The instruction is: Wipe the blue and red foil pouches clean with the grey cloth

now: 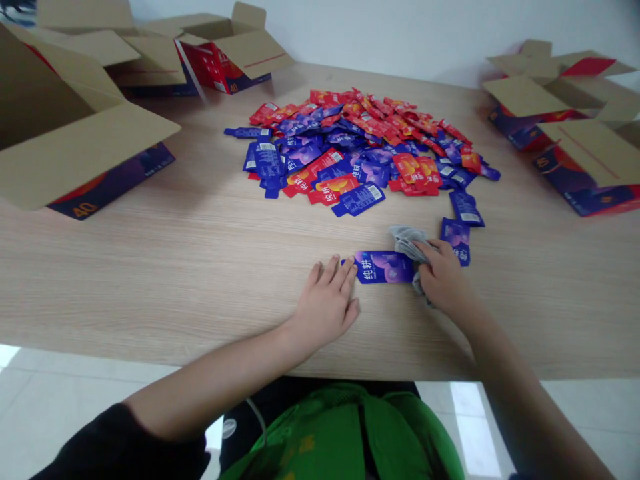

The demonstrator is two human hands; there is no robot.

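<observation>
A purple pouch (384,268) with white characters lies flat on the table in front of me. My left hand (327,300) rests palm down, fingers stretched out, its fingertips on the pouch's narrow left end. Bunched in my right hand (445,277) is a grey cloth (409,241), which touches the pouch's right end. Just beyond that hand lies another purple pouch (456,239), partly covered by the fingers. A further purple pouch (467,208) sits above it, near a large heap of red and purple pouches (350,143).
Open cardboard boxes stand around the table (200,287): a large box (115,177) at the left, a red-sided box (220,67) behind it, and another box (590,173) at the right. A white wall (390,40) borders the back. The table's front edge is close to my body.
</observation>
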